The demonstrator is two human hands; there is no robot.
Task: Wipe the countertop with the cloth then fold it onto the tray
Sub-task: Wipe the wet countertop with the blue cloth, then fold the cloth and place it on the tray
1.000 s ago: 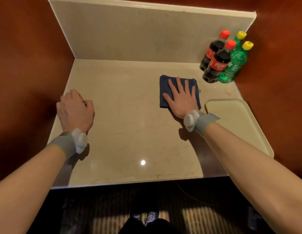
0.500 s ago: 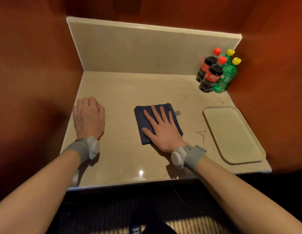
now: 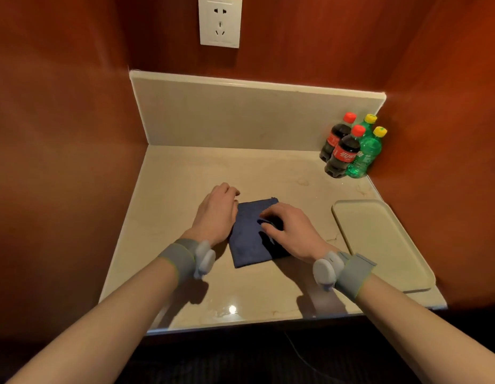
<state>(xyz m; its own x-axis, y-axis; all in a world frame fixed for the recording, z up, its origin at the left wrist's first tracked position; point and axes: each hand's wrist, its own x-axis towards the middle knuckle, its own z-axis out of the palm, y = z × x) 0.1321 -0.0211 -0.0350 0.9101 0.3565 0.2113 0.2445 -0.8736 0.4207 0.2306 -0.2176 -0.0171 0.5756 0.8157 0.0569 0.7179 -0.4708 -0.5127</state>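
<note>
A dark blue cloth (image 3: 247, 239) lies flat near the middle of the beige stone countertop (image 3: 185, 173). My right hand (image 3: 289, 230) rests on the cloth's right half, fingers curled and pinching a bit of the fabric. My left hand (image 3: 217, 213) sits at the cloth's left edge, fingers bent down onto the far left corner; whether it grips the fabric I cannot tell. A beige tray (image 3: 379, 242) with nothing on it lies to the right of the cloth, along the right wall.
Several soda bottles (image 3: 348, 148), dark ones with red caps and green ones with yellow caps, stand in the far right corner. Red-brown walls close in the counter on three sides. A white wall socket (image 3: 220, 20) is above the backsplash. The counter's front edge (image 3: 254, 324) is close to me.
The cloth has slid from the far right toward the middle under my right hand. My left hand moved right from the counter's left side to the cloth's edge. My right fingers went from flat to curled.
</note>
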